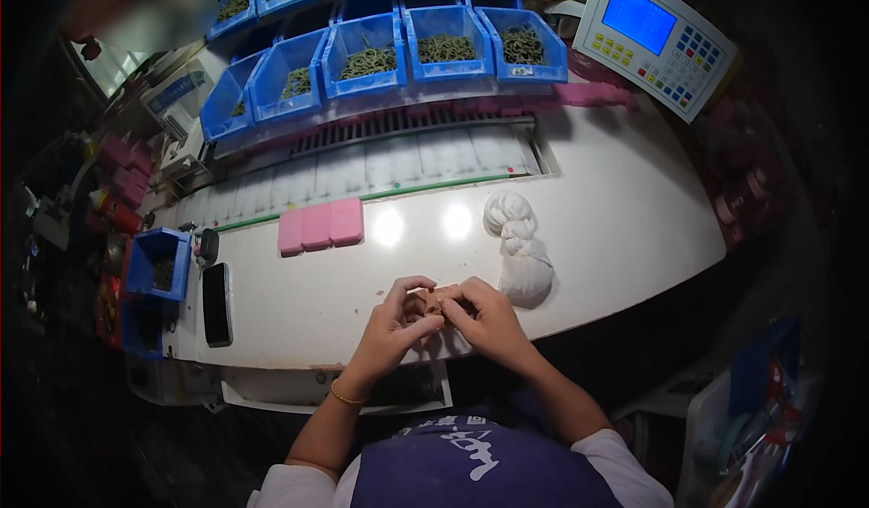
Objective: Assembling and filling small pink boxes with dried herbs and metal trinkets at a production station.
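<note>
Close to the table's front edge, my left hand (pixel 398 321) and my right hand (pixel 489 318) come together around a small brownish-orange piece (pixel 433 305). Fingers of both hands are bent in and pinch it from either side. Much of the piece is covered by the fingers, so its kind cannot be made out. Just beyond my right hand lies a knotted white cloth bundle (pixel 525 268), pinched in at its middle. Three pink blocks (pixel 319 225) sit side by side farther off, to the left.
Blue bins (pixel 367 55) of dried green curls line the back. A control panel with a blue screen (pixel 640 17) stands back right. Left are a phone (pixel 217 304), a small dark case (pixel 208 247) and more blue bins (pixel 157 263). An open drawer (pixel 335 390) juts out below the white tabletop (pixel 625 236).
</note>
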The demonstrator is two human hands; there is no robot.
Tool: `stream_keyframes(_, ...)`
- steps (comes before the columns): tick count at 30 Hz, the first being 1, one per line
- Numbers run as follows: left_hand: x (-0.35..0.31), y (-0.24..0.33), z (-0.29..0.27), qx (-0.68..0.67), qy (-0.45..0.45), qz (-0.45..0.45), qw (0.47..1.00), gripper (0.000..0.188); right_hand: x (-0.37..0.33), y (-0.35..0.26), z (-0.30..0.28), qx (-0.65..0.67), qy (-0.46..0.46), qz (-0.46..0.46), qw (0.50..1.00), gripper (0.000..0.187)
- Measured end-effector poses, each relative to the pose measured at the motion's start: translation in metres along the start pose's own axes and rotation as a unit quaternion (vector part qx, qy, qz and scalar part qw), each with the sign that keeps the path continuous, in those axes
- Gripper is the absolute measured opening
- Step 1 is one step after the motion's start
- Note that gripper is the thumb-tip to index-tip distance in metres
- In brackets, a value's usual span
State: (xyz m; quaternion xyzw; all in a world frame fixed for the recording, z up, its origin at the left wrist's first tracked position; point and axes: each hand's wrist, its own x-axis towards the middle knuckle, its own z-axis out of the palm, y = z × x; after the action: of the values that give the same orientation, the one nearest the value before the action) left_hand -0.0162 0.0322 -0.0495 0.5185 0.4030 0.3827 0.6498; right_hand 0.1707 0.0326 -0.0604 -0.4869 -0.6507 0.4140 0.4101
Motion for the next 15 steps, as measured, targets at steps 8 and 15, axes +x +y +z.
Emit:
stream_keyframes(8,-0.020,-0.004,-0.016,0.138,0.171,0.103,0.970,0.041,0.025,-0.003,0.008,0.005,0.042,0.151,0.988,0.028)
stream_keyframes(15,-0.025,0.002,-0.009,0.209,0.105,0.073,0.970,0.051,0.004,-0.005,0.014,-0.190,0.041,-0.004,0.981,0.043)
